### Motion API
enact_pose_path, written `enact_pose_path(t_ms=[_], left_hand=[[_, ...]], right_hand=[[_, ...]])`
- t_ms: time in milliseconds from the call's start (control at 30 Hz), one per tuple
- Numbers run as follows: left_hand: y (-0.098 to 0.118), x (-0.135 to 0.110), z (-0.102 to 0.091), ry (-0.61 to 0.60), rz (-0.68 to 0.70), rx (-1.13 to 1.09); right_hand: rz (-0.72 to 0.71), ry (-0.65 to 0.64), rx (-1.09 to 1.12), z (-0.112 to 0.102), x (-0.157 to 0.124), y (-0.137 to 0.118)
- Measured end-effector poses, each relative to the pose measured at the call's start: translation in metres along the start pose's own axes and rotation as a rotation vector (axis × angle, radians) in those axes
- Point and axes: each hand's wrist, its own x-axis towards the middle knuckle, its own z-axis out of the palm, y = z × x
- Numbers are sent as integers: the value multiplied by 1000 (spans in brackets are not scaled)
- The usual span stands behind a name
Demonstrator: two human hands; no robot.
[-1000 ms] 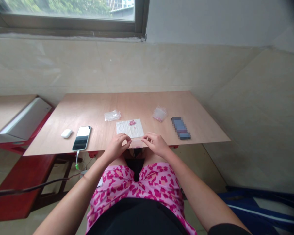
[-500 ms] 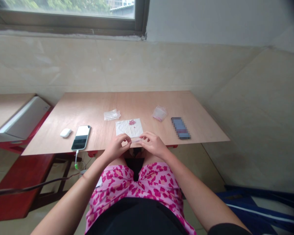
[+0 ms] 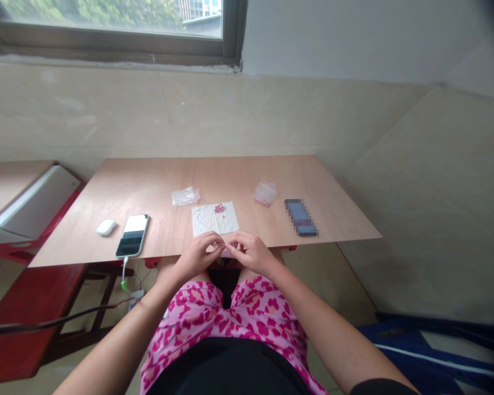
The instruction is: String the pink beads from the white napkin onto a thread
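At the table's near edge, my left hand (image 3: pixel 203 253) and my right hand (image 3: pixel 249 251) meet with their fingertips pinched close together. Between them is a small, thin, see-through piece (image 3: pixel 229 251) that looks like a little plastic bag; the fingers hide much of it. Just beyond the hands lies a white paper sheet (image 3: pixel 206 220), with a cluster of small pink-red beads (image 3: pixel 219 208) on its far part. One bead (image 3: pixel 224 216) sits apart from the cluster.
Behind the sheet are a stack of clear bags (image 3: pixel 185 196) and a clear bag with pink bits (image 3: pixel 265 193). A dark phone (image 3: pixel 301 218) lies right; a charging phone (image 3: pixel 133 236) and white earbud case (image 3: pixel 106 227) lie left. A cable (image 3: pixel 57 320) crosses left.
My hands have come closer together, fingertips now nearly touching around the see-through piece. The whole view has shifted slightly; the things on the table lie as before.
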Motion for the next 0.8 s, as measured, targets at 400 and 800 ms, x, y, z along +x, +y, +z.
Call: enact_pose_path(t_ms=[400, 800], left_hand=[[2, -3, 2, -20, -41, 0], [-7, -7, 6, -62, -47, 109]], right_hand=[[-15, 9, -34, 7, -1, 5], [-24, 1, -137, 9, -2, 3]])
